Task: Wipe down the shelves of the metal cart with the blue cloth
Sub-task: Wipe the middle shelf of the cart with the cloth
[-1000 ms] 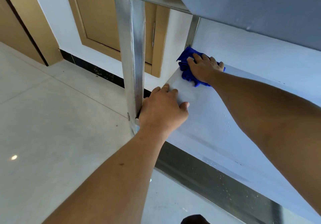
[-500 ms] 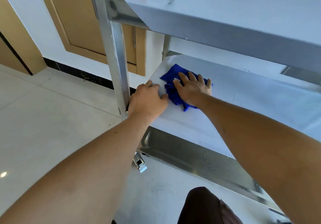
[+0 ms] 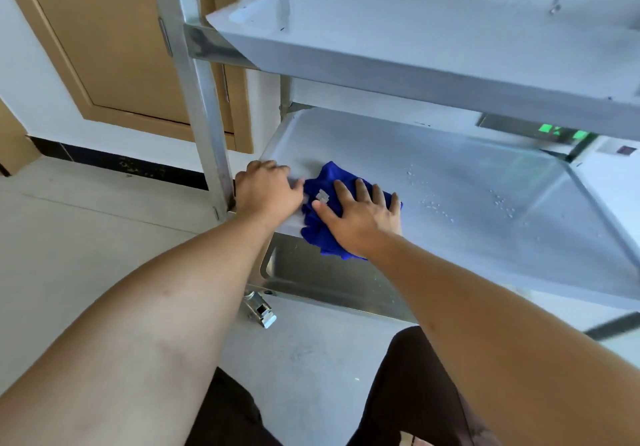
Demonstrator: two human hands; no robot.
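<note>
While pressed flat under the right hand, blue cloth bunched at the front left corner of the middle shelf of the metal cart, one fold spilling over the front edge. Right fingers straight and spread on top of the cloth, curled round nothing. Left hand just beside the cloth at the shelf's corner, next to the cart's upright post, fingers bent over the shelf rim; cannot tell how firmly it grips. Small grey tag showing on the cloth between the two hands. Water droplets scattered across the shelf to the right of the cloth. Top shelf overhead, bottom shelf below, caster under the corner post. Pale floor all round, wooden door behind the cart.
</note>
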